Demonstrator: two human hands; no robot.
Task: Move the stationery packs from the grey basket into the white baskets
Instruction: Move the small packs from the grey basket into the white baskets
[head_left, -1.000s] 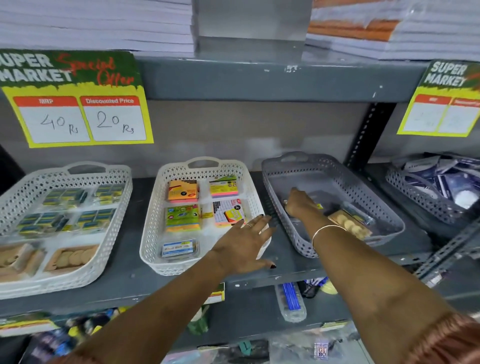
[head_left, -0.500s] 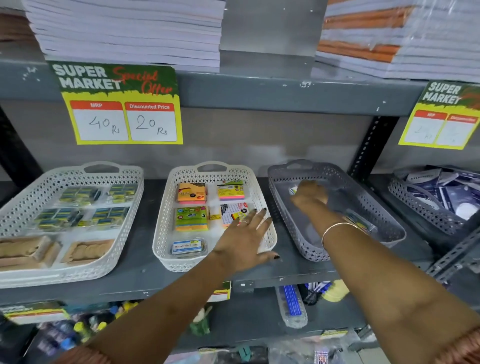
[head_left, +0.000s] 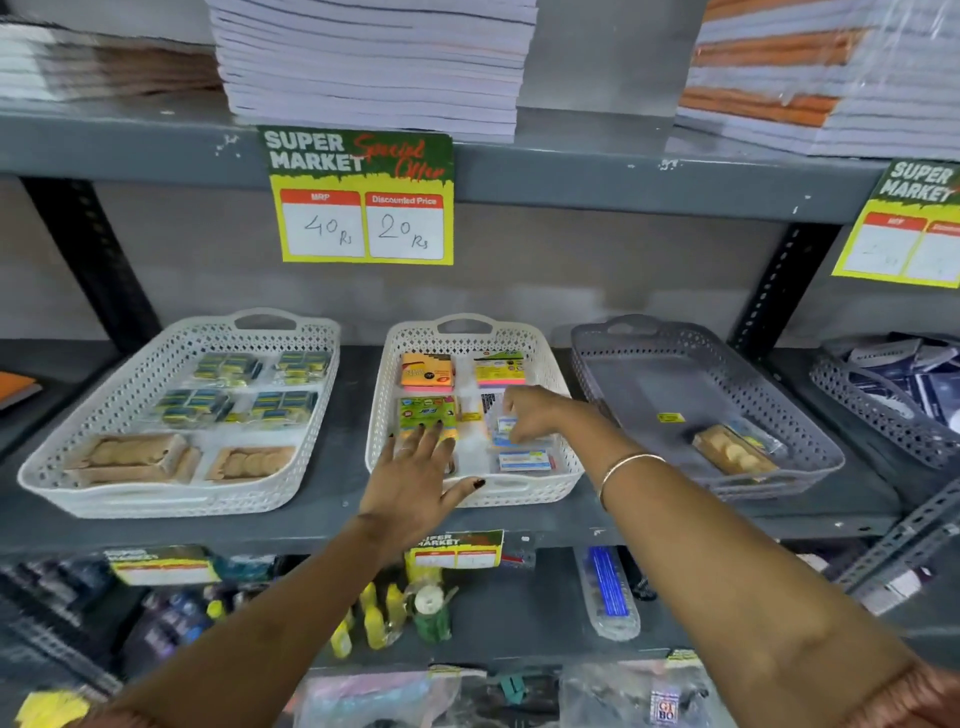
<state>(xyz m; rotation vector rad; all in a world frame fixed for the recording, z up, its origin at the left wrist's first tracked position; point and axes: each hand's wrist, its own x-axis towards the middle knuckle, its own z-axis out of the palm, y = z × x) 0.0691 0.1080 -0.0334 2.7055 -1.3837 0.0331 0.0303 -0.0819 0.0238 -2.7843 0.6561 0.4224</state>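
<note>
The grey basket (head_left: 649, 384) stands at the right of the shelf and holds a tan pack (head_left: 730, 454) and a small yellow label (head_left: 670, 417). My right hand (head_left: 540, 415) reaches left over the middle white basket (head_left: 465, 325), its fingers curled down on a small blue-and-white pack (head_left: 506, 427). A similar pack (head_left: 524, 461) lies just in front of it. My left hand (head_left: 410, 483) rests flat on that basket's front rim with the fingers spread. The left white basket (head_left: 156, 501) holds green-blue packs and tan packs.
Orange, green and pink note pads fill the back of the middle basket. A second grey basket (head_left: 883, 415) with dark packs sits at the far right. Stacks of notebooks lie on the shelf above, and price tags (head_left: 363, 208) hang from its edge. A shelf post (head_left: 774, 291) rises behind the grey basket.
My right hand has left the grey basket and swung left over the middle white basket with a small pack. My left hand has shifted a little left along the rim. The camera has turned left.
</note>
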